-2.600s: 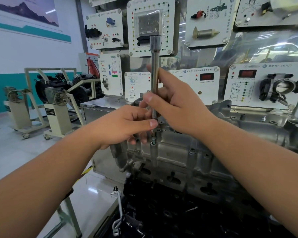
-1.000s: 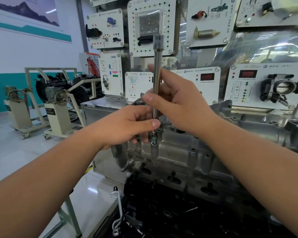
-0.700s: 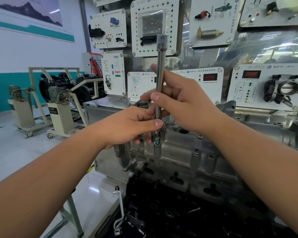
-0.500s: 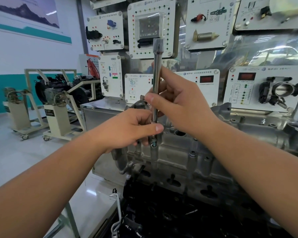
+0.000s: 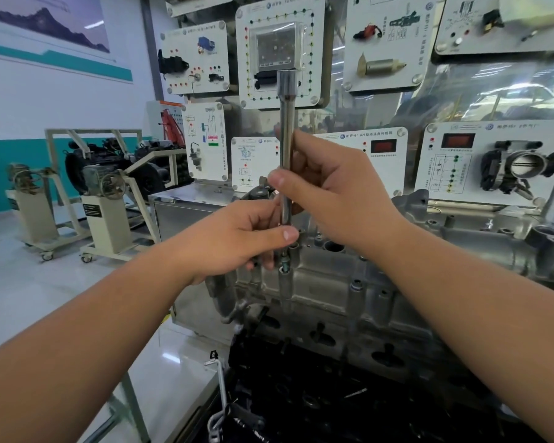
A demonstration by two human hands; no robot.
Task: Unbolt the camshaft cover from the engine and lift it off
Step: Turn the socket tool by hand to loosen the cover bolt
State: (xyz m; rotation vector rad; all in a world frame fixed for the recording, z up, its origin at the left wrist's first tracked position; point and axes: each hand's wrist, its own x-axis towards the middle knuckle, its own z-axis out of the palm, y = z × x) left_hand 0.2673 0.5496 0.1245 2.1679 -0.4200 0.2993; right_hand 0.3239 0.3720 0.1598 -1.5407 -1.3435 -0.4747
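Note:
The grey cast camshaft cover [image 5: 359, 282] sits on top of the dark engine [image 5: 333, 388] in front of me. A long steel socket extension [image 5: 287, 123] stands upright over a bolt [image 5: 284, 262] that sticks up from a boss at the cover's near left corner. My right hand [image 5: 330, 193] grips the bar's middle between thumb and fingers. Lower down, my left hand [image 5: 234, 241] pinches the bar's bottom end just above the bolt; its fingertips hide the tip.
White training panels [image 5: 381, 39] with sensors and a throttle body [image 5: 522, 164] hang right behind the engine. Other engines on wheeled stands [image 5: 106, 199] are at the left on the glossy floor. A metal cabinet [image 5: 186, 215] stands behind my left hand.
The bar has stayed upright over the same corner bolt with both hands holding it. My right hand's fingers have shifted slightly on the bar; the view wobbled a little.

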